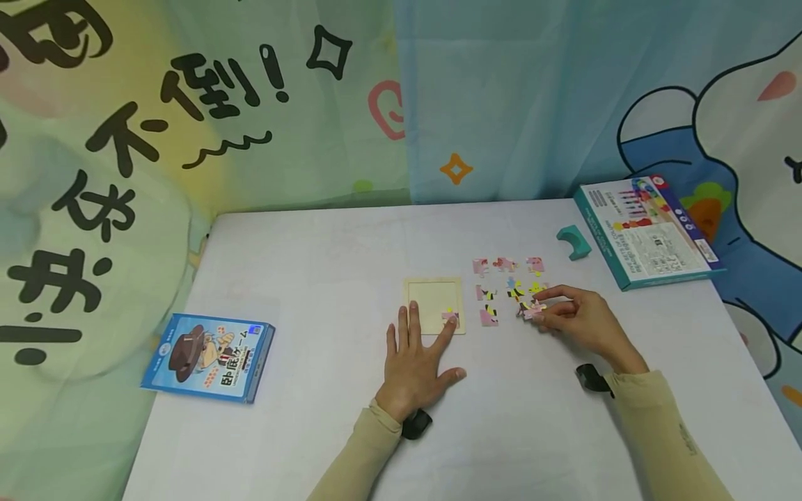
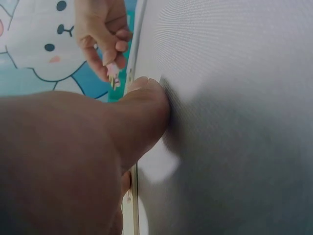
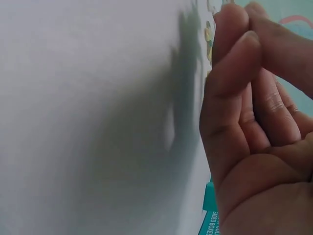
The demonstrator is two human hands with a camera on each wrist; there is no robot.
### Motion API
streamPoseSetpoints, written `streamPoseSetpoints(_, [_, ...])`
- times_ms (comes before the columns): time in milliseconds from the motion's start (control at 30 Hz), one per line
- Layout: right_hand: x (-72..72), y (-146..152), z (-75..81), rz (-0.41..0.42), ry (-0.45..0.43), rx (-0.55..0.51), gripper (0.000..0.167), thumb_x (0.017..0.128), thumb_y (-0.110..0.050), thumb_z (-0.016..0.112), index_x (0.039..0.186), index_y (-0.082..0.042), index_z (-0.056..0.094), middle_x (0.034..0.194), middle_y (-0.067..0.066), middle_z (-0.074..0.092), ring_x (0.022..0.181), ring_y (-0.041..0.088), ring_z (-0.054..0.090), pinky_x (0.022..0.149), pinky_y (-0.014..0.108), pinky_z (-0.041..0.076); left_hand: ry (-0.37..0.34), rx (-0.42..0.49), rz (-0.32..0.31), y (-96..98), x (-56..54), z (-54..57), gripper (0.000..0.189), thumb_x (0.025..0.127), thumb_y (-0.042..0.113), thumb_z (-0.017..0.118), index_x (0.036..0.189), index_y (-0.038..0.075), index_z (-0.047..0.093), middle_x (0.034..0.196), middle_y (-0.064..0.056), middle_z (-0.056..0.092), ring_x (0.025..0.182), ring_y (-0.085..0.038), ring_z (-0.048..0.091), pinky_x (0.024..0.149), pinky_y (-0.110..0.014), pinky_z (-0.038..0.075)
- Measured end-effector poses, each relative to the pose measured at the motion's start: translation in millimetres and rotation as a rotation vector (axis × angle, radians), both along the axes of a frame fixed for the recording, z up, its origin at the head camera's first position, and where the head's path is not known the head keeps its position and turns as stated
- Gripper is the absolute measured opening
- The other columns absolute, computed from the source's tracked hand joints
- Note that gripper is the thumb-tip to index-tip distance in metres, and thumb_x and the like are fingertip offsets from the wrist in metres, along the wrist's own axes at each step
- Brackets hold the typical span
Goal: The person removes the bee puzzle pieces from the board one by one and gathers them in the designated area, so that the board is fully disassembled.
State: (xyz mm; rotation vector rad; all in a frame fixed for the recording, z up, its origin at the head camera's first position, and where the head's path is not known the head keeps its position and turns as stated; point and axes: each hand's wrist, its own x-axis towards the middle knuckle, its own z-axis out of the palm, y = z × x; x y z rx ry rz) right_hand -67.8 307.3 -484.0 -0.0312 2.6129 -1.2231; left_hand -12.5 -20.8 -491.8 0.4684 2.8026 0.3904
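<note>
A pink jigsaw piece [image 1: 533, 310] is pinched between the thumb and fingers of my right hand [image 1: 579, 320], above the loose pieces. In the left wrist view the same jigsaw piece [image 2: 113, 77] hangs from those fingertips. My left hand [image 1: 413, 369] lies spread, its fingers over the lower edge of a square wooden puzzle tray [image 1: 432, 280]. One jigsaw piece in the tray [image 1: 450, 314] sits at its lower right corner, with a left fingertip touching it. To the tray's right, several loose jigsaw pieces [image 1: 489, 317] lie in rough rows.
A blue game box [image 1: 213, 356] lies at the left of the white table [image 1: 301, 278]. At the back right is a teal and white box [image 1: 658, 233], with a small teal curved block [image 1: 574, 243] beside it. A printed curtain [image 1: 501, 104] hangs behind.
</note>
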Motion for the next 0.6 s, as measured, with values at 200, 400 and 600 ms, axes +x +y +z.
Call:
streamPoseSetpoints(200, [2.5,-4.9,-3.2,0.041,0.028,0.073,0.037,0.090,-0.027,0.087,0.120,-0.010,0.074,0.082,-0.001,0.079,0.072,0.009,0.067,0.069,0.023,0.046,-0.008,-0.001,0.000,-0.4,0.4,1.5,0.084,0.097,0.066,0.064,0.168,0.037,0.030,0.175,-0.031,0.002,0.164,-0.049,0.002,0.128,-0.066,0.016])
streamPoseSetpoints(400, [1.7,-8.7,-3.9,0.069,0.095,0.108,0.034,0.087,-0.025,0.090,0.114,-0.008,0.077,0.088,0.002,0.074,0.073,0.011,0.064,0.066,0.021,0.051,-0.012,-0.002,-0.001,-0.1,-0.1,2.6,0.084,0.097,0.066,0.063,0.168,0.037,0.030,0.175,-0.031,0.002,0.164,-0.049,0.002,0.128,-0.065,0.017])
streamPoseSetpoints(600, [0.3,-10.1,-6.0,0.078,0.126,0.131,0.033,0.087,-0.025,0.090,0.113,-0.009,0.079,0.086,0.001,0.070,0.073,0.011,0.056,0.064,0.021,0.045,-0.023,0.008,-0.004,-0.8,-0.7,2.0,0.084,0.097,0.066,0.063,0.169,0.037,0.029,0.175,-0.031,0.000,0.164,-0.049,0.001,0.129,-0.066,0.016])
